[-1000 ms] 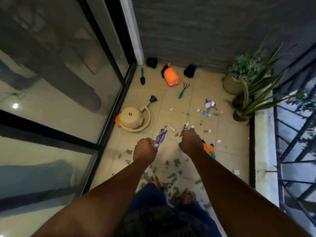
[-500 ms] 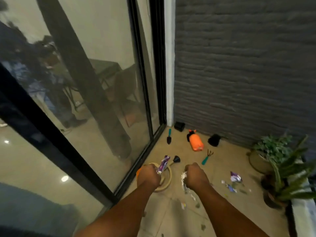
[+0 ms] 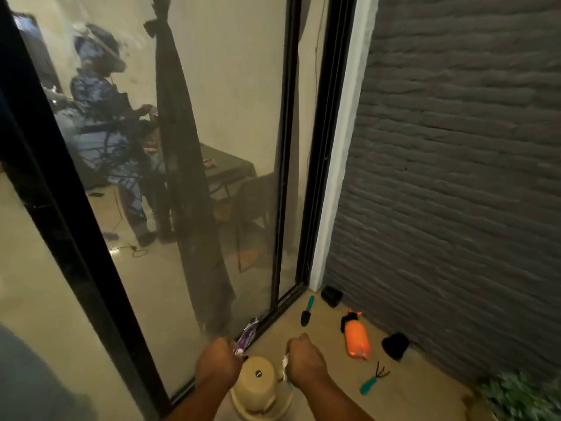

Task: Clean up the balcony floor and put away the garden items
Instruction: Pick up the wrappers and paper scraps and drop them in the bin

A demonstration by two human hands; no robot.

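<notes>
From the head camera we see both of our fists held out low in front of us. Our left hand (image 3: 217, 364) is clenched around a purple wrapper (image 3: 246, 337) that sticks up out of the fist toward the glass door (image 3: 194, 165). Our right hand (image 3: 305, 358) is clenched around a crumpled white scrap (image 3: 284, 364) showing at its inner edge.

Below and between the two hands a beige watering can (image 3: 258, 387) sits on the tan floor (image 3: 406, 387), close to the door track. Farther off along the floor lie a small trowel (image 3: 306, 311) with a teal handle, near the corner of the door frame, and an orange spray bottle (image 3: 357, 337) on its side near the grey brick wall (image 3: 455, 177). A hand rake (image 3: 374, 380) with a teal handle lies just this side of the bottle. Two small black pots (image 3: 331, 296) rest by the foot of the wall, one in the corner, the other right of the bottle. Green leaves (image 3: 522, 399) blur the lower right corner.
</notes>
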